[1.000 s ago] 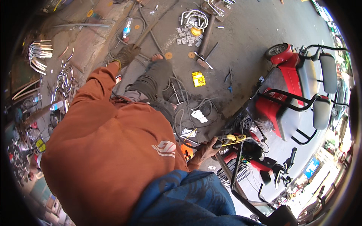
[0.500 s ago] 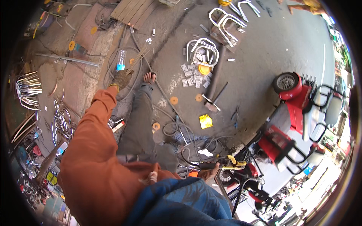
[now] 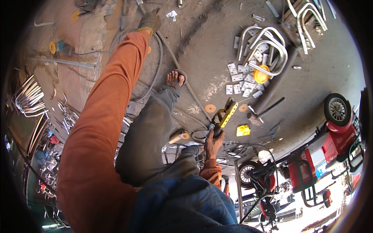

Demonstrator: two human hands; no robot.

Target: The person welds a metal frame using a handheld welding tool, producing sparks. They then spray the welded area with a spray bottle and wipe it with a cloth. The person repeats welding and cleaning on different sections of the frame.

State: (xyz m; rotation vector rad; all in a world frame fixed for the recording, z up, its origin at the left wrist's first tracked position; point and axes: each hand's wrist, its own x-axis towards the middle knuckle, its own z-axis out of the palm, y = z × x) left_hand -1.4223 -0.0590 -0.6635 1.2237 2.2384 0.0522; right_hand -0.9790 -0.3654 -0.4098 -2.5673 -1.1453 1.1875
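At the upper left, my left hand (image 3: 149, 21), in a dark glove with a yellow cuff, reaches down over the ground at the end of an orange sleeve. Its fingers are blurred and partly hidden; a thin rod shows beside them, and I cannot tell whether they grip it. My bare right hand (image 3: 213, 143) is closed round the dark handle of a yellow welding electrode holder (image 3: 228, 112), whose head points up and away from me. Near the right hand lie a yellow packet (image 3: 243, 131) and a hammer (image 3: 258, 116).
Bent shiny tubes (image 3: 268, 50) lie over small metal plates (image 3: 233, 69) and a yellow disc (image 3: 261, 73). Cables (image 3: 171, 50) loop round my sandalled foot (image 3: 175, 79). An angle grinder (image 3: 65, 48) sits at left, near more bent tubes (image 3: 29, 95). Red vehicles (image 3: 336, 136) stand at right.
My left hand has reached farther forward, and the bottle is no longer in sight. My right hand has swung the electrode holder up and forward from beside me. The view has shifted.
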